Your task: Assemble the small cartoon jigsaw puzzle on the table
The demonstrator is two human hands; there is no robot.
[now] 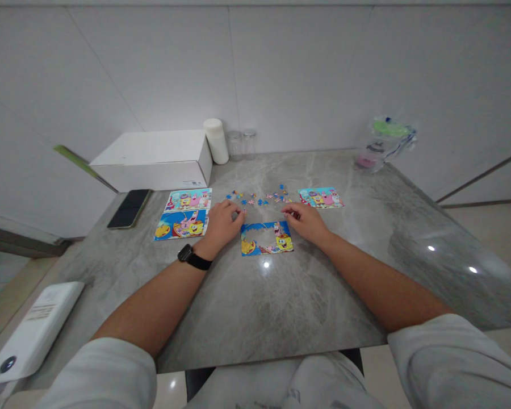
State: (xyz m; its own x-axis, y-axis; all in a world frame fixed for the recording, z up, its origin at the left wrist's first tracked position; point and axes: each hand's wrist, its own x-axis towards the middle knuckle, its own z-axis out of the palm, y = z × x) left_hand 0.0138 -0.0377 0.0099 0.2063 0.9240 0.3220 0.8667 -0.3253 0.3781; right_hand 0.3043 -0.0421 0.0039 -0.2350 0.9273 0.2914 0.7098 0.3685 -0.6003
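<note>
The puzzle (pixel 284 244) lies on the desk (pixel 281 312), its border assembled, its middle open. The left hand (pixel 223 222) and right hand (pixel 310 222) curl near its top corners, each grip's hold unclear; loose pieces (pixel 260 202) would need careful aligning.

"How does the SpongeBob jigsaw (pixel 284 243) look?"
"Flat on the grey tabletop (pixel 281 307); its colourful border joined, its middle open."
"And the loose jigsaw pieces (pixel 260 202)?"
"Small, multicoloured; scattered just beyond it."

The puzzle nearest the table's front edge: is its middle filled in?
No, the puzzle has a bare gap inside its printed border.
</note>
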